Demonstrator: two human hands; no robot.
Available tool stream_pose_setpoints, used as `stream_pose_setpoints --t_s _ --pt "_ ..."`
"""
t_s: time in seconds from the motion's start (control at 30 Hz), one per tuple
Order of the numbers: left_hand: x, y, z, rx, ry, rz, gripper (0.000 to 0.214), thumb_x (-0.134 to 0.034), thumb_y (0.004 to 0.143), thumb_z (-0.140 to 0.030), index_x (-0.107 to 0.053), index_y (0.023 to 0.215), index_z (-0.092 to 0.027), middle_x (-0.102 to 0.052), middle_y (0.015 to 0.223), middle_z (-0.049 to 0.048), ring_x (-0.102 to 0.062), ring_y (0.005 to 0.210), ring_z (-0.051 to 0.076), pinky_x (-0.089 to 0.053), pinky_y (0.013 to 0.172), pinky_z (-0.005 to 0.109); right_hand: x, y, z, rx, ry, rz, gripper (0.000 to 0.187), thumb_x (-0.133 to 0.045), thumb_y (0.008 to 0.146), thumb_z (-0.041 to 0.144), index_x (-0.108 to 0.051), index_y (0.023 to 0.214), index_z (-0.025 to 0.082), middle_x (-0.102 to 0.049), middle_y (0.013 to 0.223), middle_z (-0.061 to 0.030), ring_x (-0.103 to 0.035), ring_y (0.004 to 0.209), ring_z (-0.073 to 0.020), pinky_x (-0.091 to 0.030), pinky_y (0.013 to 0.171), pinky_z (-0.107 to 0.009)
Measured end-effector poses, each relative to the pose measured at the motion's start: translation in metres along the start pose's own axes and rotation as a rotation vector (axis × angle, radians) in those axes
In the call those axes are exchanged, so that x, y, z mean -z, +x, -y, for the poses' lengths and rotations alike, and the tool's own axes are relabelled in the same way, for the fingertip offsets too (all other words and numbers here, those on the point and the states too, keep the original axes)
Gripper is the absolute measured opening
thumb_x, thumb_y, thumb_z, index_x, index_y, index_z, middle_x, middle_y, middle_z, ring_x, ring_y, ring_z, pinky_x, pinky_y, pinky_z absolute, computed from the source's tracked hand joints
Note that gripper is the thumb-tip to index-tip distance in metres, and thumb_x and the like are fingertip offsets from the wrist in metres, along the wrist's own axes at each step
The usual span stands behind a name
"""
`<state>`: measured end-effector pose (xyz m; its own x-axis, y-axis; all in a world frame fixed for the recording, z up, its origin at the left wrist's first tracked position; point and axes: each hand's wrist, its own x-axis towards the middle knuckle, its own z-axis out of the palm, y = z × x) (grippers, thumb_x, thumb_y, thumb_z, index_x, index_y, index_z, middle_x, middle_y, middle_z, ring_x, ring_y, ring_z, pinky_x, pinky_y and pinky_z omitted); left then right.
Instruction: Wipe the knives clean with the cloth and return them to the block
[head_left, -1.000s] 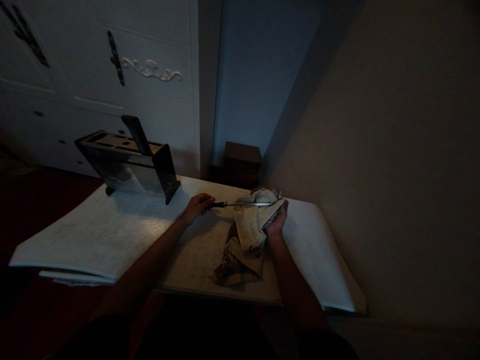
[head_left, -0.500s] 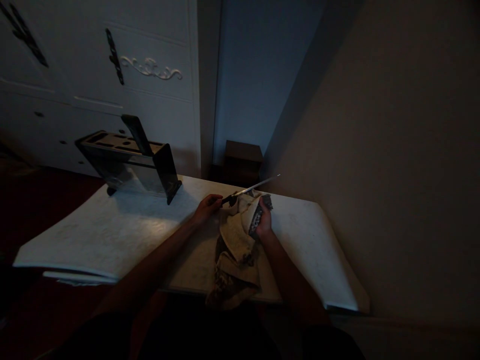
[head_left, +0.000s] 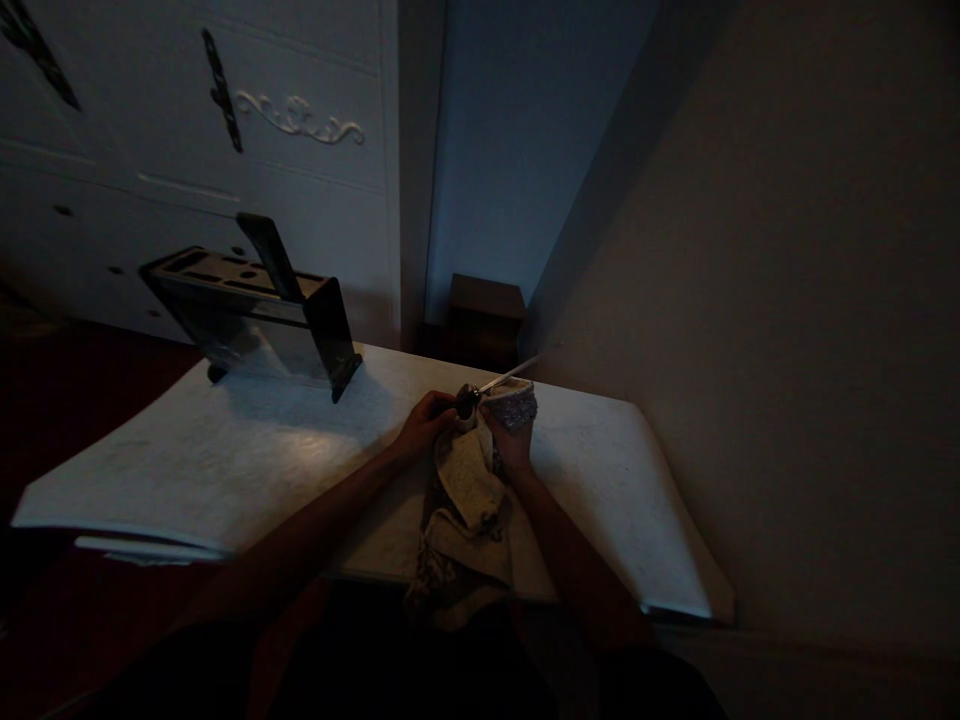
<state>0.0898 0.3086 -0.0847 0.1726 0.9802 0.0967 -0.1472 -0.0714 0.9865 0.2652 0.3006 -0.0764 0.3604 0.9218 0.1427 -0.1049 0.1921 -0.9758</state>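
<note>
My left hand (head_left: 426,425) is closed around the dark handle of a tool with a long thin metal shaft (head_left: 510,374). Its shaft points up and to the right; in this dim light I cannot tell whether it is a narrow knife or a sharpening rod. In my right hand (head_left: 514,440) is a tan and grey cloth (head_left: 469,475), bunched at the base of the shaft with a grey fold over the fingers. The cloth's lower part hangs down to the near table edge.
Left of my hands a knife block (head_left: 262,335) stands on the white tabletop (head_left: 337,430), with one black-handled knife (head_left: 270,255) in it. Behind are a white cabinet (head_left: 322,60) and a small dark box (head_left: 487,295). A wall (head_left: 750,350) closes off the right side.
My right hand has moved left, nearer the handle, and the cloth's grey fold now wraps over its fingers. My left hand keeps hold of the handle.
</note>
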Motion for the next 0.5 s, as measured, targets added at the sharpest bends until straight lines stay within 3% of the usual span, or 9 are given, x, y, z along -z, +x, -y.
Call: stream_pose_setpoints --t_s 0.5 --pt "-0.007 -0.010 -0.011 0.023 0.045 0.120 0.058 -0.078 0.064 -0.057 -0.054 0.092 -0.012 -0.060 0.086 0.0053 -0.052 0.075 0.014 -0.040 0.066 0.026 -0.002 -0.004 0.000 0.052 -0.037 -0.080 0.044 -0.086 0.058 0.031 -0.065 0.093 0.012 -0.069 0.088 -0.0069 -0.062 0.074 -0.0158 -0.054 0.065 -0.024"
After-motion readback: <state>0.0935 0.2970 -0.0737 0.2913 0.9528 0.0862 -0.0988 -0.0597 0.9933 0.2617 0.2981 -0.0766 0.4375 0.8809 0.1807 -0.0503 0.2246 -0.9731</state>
